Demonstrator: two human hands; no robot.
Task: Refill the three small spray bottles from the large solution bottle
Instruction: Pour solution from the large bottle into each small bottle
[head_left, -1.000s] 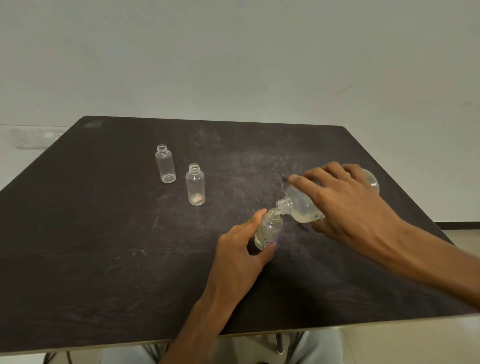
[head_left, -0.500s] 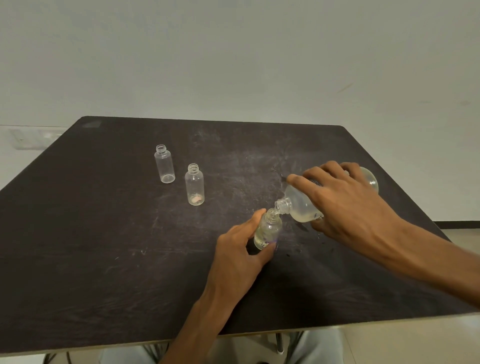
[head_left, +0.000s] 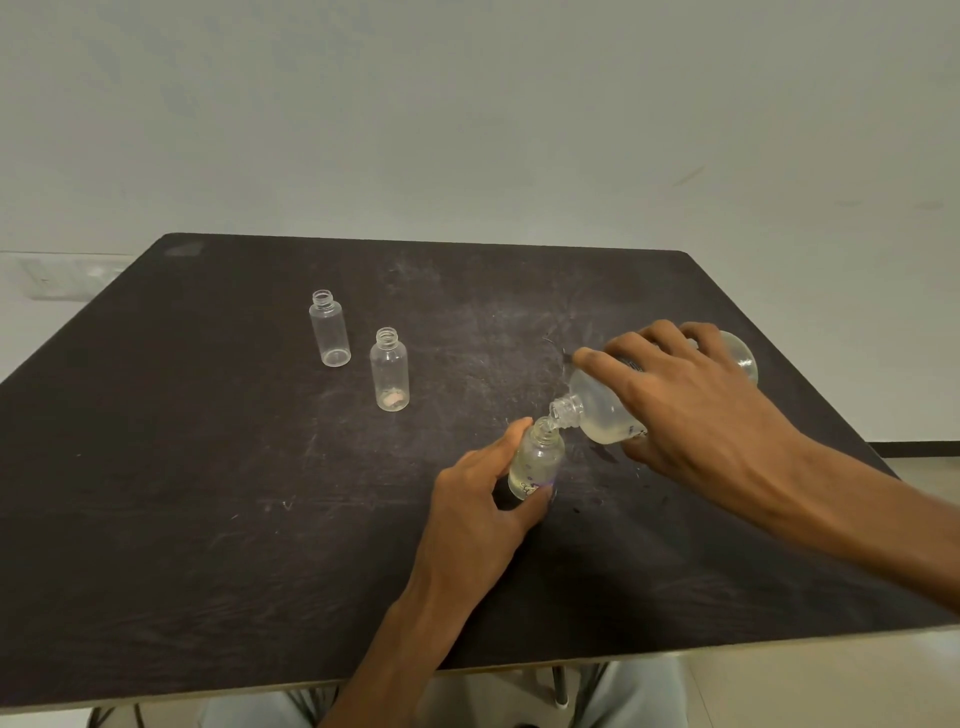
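My right hand (head_left: 691, 410) grips the large clear solution bottle (head_left: 602, 410), tipped on its side with its neck pointing down-left. The neck touches the mouth of a small clear bottle (head_left: 537, 460) that stands on the table, with some liquid in its lower part. My left hand (head_left: 483, 499) is wrapped around that small bottle from the left. Two more small uncapped bottles stand further left: one (head_left: 389, 370) with a pale spot at its bottom, and another (head_left: 329, 328) behind it that looks empty.
The dark, scuffed table (head_left: 208, 493) fills the view, with its front edge close to me and a pale wall behind. Small dark droplets or marks lie on the surface right of the held bottle. No caps or spray heads are visible.
Almost nothing differs. Both hands hold the same pose, the large bottle stays tipped onto the small one, and the two bottles at the left have not moved.
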